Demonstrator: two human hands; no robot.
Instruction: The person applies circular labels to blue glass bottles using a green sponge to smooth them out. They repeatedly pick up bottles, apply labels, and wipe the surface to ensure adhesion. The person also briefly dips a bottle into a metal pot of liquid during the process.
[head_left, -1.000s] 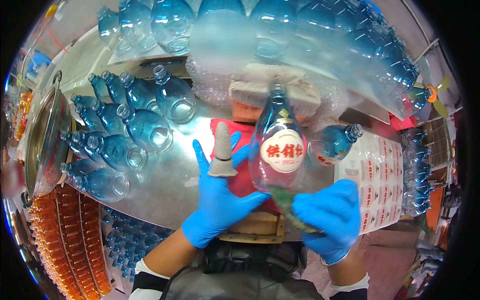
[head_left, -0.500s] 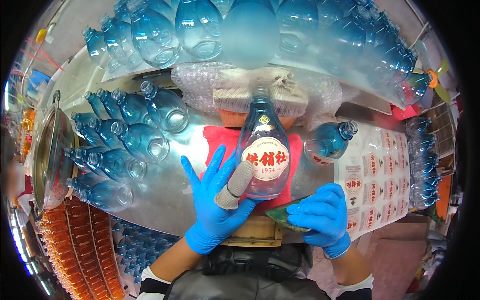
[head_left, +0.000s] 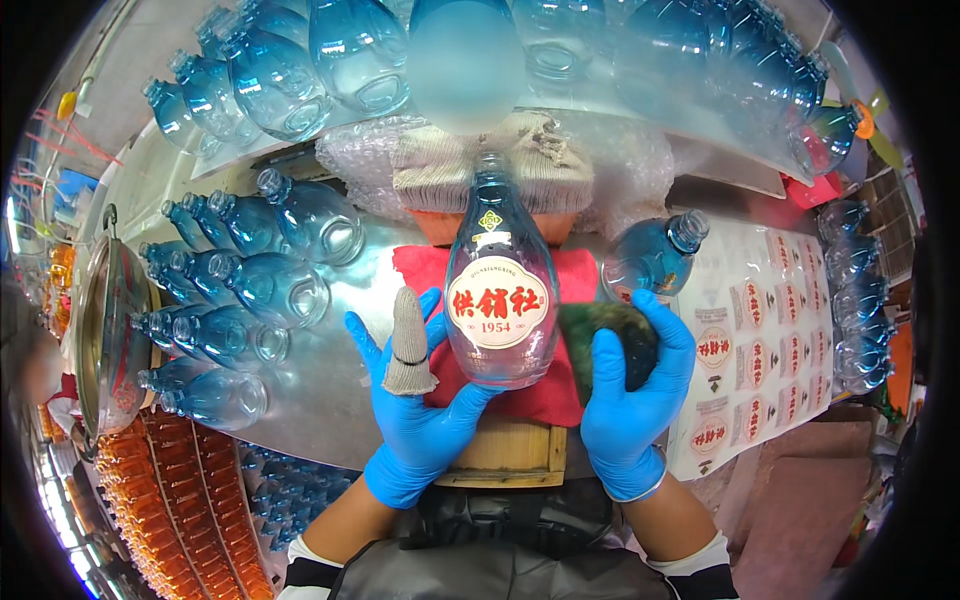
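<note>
A blue-to-clear glass bottle (head_left: 508, 350) with a round cream label and a small gold emblem lies on a red cloth (head_left: 480, 397), its neck on a pad of grey knit fabric (head_left: 555, 178). My left hand (head_left: 420, 425), blue-gloved with a grey knit sleeve (head_left: 408, 350) on one finger, is open beside the bottle, thumb at its base. My right hand (head_left: 635, 415), also gloved, has thumb and fingers apart around a flat dark green piece (head_left: 580, 340) right of the bottle. The piece is blurred; its kind is unclear.
Several blue bottles (head_left: 270, 290) lie at the left, more (head_left: 360, 60) along the far shelf. Another bottle (head_left: 650, 255) stands tilted at the right by a label sheet (head_left: 770, 350). A wooden block (head_left: 505, 455) sits at the near edge; a round metal lid (head_left: 105, 340) is far left.
My right hand has opened from its grip on the green piece, which has moved up beside the bottle. My left hand has drawn its fingers off the label.
</note>
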